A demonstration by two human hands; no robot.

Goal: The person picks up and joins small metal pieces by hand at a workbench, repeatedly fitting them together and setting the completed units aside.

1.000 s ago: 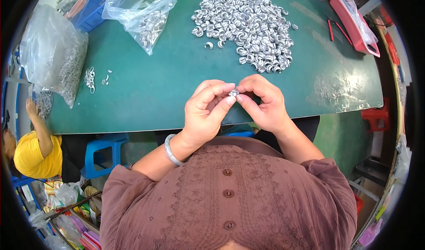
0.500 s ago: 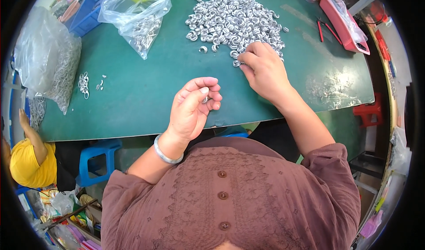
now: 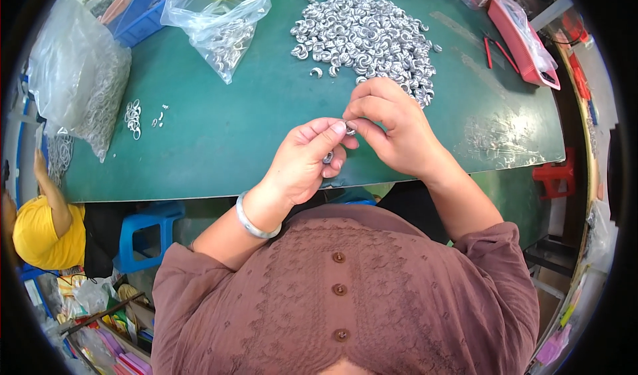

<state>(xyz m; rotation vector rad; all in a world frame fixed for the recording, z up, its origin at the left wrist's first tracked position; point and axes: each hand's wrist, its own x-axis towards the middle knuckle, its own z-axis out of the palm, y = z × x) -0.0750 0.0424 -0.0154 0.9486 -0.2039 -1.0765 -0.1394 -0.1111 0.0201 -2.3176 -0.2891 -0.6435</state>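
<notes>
Near the table's front edge, my left hand and my right hand meet at the fingertips. Pinched between them is a small curved silver metal piece, partly covered by the fingers. A second silver piece shows inside the curled fingers of my left hand. Just beyond my right hand spreads a heap of C-shaped silver metal pieces, with one stray piece at its left side.
On the green table lie a clear bag of metal parts, a larger full bag and a few silver rings. At right are red-handled pliers and a pink basket. A person in yellow is at left.
My right hand has come back from the heap's near edge to my left hand, bringing a silver piece. Now both hands' fingertips touch. The view has shifted slightly.
</notes>
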